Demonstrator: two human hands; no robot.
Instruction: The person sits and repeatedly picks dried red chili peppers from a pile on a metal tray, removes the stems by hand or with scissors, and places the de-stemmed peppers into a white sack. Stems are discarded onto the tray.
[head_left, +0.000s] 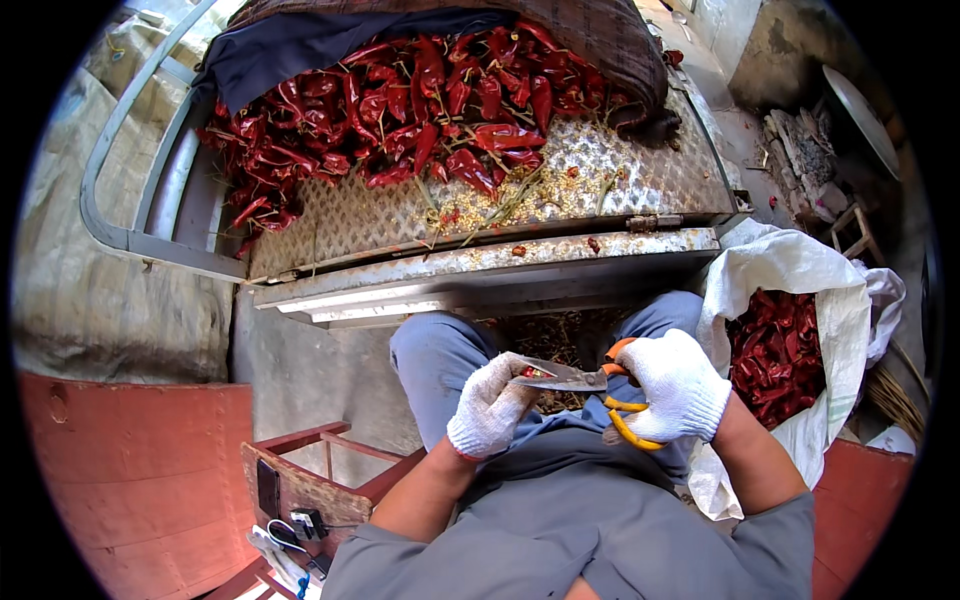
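Observation:
My right hand (673, 386), in a white knitted glove, grips the orange and yellow handles of a pair of scissors (574, 380). The blades stand apart and point left toward my left hand (491, 405), gloved the same way. Between the left fingertips and the blades shows a small piece of red chili pepper (532, 372), mostly hidden by the glove. Both hands are above my lap, between my knees. Beyond them, a heap of dried red chili peppers (420, 105) with stems lies on a rusty tread-plate truck bed (645, 169).
To my right stands an open white woven sack (832, 315) holding red pepper pieces (776, 352). A wooden stool (315, 487) at my left bears a phone (268, 487) and a small black device (306, 523). The truck bed's lowered tailgate (487, 262) spans the space before my knees. Dark cloth (300, 52) partly covers the heap.

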